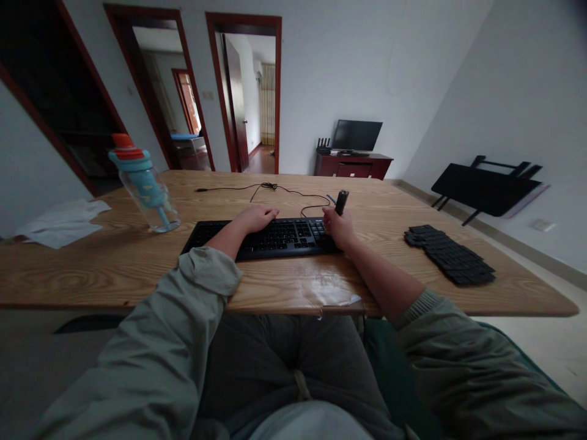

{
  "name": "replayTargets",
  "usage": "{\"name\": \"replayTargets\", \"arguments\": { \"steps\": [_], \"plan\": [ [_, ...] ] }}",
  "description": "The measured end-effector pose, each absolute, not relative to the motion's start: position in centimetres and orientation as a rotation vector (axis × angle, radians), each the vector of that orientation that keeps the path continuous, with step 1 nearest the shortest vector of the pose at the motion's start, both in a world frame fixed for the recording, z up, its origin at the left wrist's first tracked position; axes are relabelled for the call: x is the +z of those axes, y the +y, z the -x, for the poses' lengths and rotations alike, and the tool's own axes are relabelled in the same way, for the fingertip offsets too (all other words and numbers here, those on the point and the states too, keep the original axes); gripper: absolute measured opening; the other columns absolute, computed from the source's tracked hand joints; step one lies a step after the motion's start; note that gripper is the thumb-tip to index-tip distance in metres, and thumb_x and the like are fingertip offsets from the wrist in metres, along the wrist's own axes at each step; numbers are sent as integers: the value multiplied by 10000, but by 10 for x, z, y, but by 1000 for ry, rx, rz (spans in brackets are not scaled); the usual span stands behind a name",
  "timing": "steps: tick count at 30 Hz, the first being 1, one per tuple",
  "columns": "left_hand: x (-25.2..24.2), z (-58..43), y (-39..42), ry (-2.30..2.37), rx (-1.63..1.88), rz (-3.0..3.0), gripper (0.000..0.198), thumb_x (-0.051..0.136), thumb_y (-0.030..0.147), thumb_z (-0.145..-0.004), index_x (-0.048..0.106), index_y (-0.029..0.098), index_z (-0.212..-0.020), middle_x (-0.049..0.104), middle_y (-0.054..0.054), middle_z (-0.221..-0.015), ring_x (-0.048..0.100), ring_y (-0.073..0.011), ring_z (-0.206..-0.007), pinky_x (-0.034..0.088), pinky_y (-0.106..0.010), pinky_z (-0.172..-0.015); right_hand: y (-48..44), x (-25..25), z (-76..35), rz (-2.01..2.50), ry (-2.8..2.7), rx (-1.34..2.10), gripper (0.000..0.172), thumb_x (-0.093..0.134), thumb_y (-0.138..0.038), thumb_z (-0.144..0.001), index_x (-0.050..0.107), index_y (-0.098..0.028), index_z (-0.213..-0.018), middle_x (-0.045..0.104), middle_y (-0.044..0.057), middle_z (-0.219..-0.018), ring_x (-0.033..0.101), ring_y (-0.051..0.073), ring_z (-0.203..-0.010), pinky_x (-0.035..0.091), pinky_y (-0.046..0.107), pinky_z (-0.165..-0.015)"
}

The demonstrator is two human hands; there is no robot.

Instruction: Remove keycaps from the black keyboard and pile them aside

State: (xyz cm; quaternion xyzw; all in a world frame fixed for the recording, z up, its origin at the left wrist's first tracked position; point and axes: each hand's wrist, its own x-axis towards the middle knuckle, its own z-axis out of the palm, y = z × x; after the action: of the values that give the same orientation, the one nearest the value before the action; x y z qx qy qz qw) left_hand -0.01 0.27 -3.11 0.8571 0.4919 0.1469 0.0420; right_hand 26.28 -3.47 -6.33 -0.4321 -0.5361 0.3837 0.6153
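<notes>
Left hand (259, 217) rests flat on the flat black plastic keyboard (261, 237); right hand (338, 227), at its 3 o'clock end, grips a small dark cylindrical tool (342, 201) that could slip and scatter keys.

L hand (257, 217) on keyboard (275, 235); R hand (337, 226) grips tool (341, 201).

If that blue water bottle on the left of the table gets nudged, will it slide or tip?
The water bottle is tall on a narrow base with a bulky cap, so it probably tips rather than slides. Its clear body looks nearly empty, so it is likely light and easy to knock. Once down, its round shape would probably roll on the smooth wooden table. Neither hand is near it.
</notes>
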Motion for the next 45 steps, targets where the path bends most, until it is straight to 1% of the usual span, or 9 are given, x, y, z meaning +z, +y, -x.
{"name": "replayTargets", "arguments": {
  "steps": [5,9,12,16,19,22,27,35,45],
  "plan": [
    [-35,-1,5,1493,443,-2660,555,356,547,-997,768,179,-1061,757,-119,-1130,674,-284,-1018,476,-345,-850,-36,-64,-261,1052,-1455,552,357,578,-440,-813,420,-230,-572,393,-36,-516,350,106,-481,280,266,-457],
    [-35,-2,4,1528,431,-2653,562,354,554,-998,773,185,-1061,757,-118,-1134,672,-282,-1023,472,-341,-846,-41,-60,-258,1105,-1647,389,387,551,-405,-831,387,-225,-530,379,-24,-511,334,109,-506,243,282,-488],
    [-33,-2,2,1529,435,-2636,546,348,534,-1003,772,191,-1034,761,-112,-1097,670,-274,-985,476,-342,-840,-41,-59,-259,1116,-1556,431,381,559,-415,-820,411,-225,-525,376,-25,-510,336,112,-507,246,279,-479],
    [-32,-1,3,1521,430,-2645,575,319,540,-1008,765,177,-1001,758,-124,-1066,668,-276,-951,481,-356,-843,-39,-55,-264,1043,-1169,689,332,598,-416,-784,417,-239,-570,363,-51,-489,324,102,-440,264,261,-416],
    [-31,-1,2,1533,413,-2658,590,302,538,-1008,762,168,-1003,756,-130,-1070,670,-275,-956,479,-355,-850,-45,-47,-274,948,-902,876,320,603,-385,-757,378,-248,-575,296,-82,-447,248,82,-371,212,243,-354],
    [-29,-1,-1,1526,392,-2657,583,292,520,-1010,760,172,-1017,755,-124,-1098,670,-272,-993,478,-346,-857,-55,-38,-297,863,-826,940,328,614,-364,-735,361,-244,-564,252,-96,-421,205,67,-348,167,222,-330],
    [-27,-2,-2,1554,371,-2646,556,309,515,-1005,756,189,-1059,754,-102,-1142,667,-257,-1031,479,-325,-878,-72,-39,-370,936,-852,806,353,656,-329,-728,364,-235,-554,283,-88,-409,233,61,-336,175,205,-321],
    [-29,1,1,1518,406,-2623,535,331,492,-983,759,178,-1057,753,-106,-1141,665,-268,-1049,486,-342,-916,-94,-52,-447,990,-766,514,293,663,-312,-724,442,-220,-554,351,-71,-431,271,70,-347,231,215,-332],
    [-27,3,-2,1542,384,-2581,529,342,486,-973,749,168,-1085,743,-108,-1179,658,-271,-1070,486,-351,-965,-89,-57,-450,1105,-806,594,275,701,-330,-684,464,-224,-594,376,-71,-460,318,74,-377,284,214,-333]
  ]
}}
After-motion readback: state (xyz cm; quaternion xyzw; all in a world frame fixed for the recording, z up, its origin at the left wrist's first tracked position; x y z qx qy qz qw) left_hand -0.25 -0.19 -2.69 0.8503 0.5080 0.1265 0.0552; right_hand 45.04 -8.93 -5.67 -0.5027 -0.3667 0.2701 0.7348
